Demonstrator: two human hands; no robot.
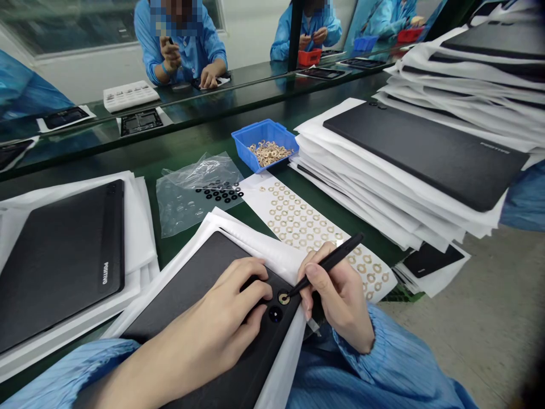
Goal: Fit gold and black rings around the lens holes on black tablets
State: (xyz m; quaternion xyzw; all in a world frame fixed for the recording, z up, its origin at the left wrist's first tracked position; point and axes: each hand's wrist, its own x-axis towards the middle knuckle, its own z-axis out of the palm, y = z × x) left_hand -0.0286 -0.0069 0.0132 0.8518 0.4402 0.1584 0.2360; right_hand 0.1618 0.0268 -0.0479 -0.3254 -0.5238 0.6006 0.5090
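Note:
My left hand (225, 307) rests on a black tablet-like panel (204, 295), its fingertips next to a round dark lens (275, 313) set in the panel. My right hand (336, 295) grips a black pen-shaped pick (327, 264), whose tip touches a small gold ring (284, 297) on the panel beside the lens. The panel lies on white wrapping. Just beyond my hands is a white sheet of gold rings (306, 227). A clear plastic bag (198, 196) holds black rings, and a blue bin (264, 145) holds loose gold rings.
Stacks of black panels in white wrapping (417, 153) rise on my right, with another stack (63, 250) on my left. A glass partition (204, 94) crosses the green bench. Beyond it, co-workers in blue smocks (181, 48) handle small items. Grey floor (468, 318) shows at lower right.

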